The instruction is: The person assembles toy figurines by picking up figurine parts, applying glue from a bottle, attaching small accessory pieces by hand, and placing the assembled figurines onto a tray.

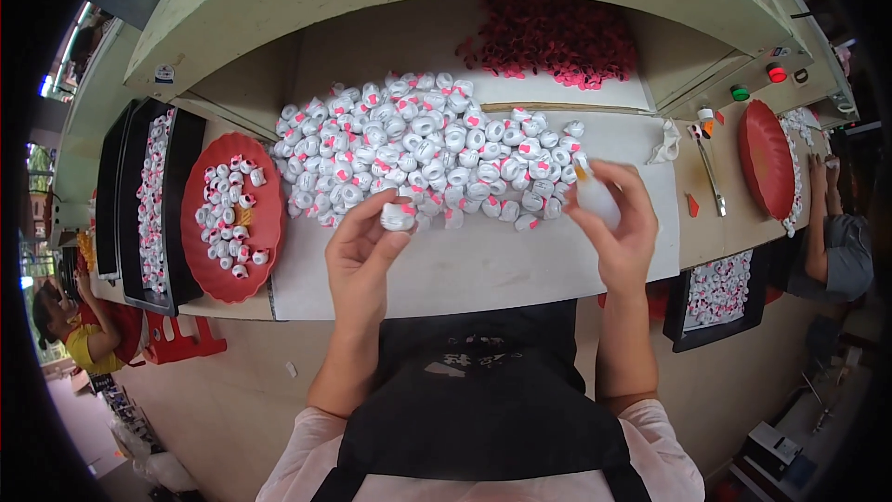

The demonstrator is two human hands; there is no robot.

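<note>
My left hand (364, 246) pinches one small white piece with a pink mark (398, 216) between thumb and fingers, just in front of the big pile of such white and pink pieces (418, 144) on the white work surface (483, 270). My right hand (618, 218) grips a small white squeeze bottle with an orange tip (593, 193), tip pointing up and to the left, beside the pile's right end.
A red round tray (269, 242) with several white pieces lies at left, next to black trays (181, 223) of more pieces. Red bits (553, 37) are heaped at the back. Another red tray (764, 158), metal tweezers (711, 177) and other workers flank the bench.
</note>
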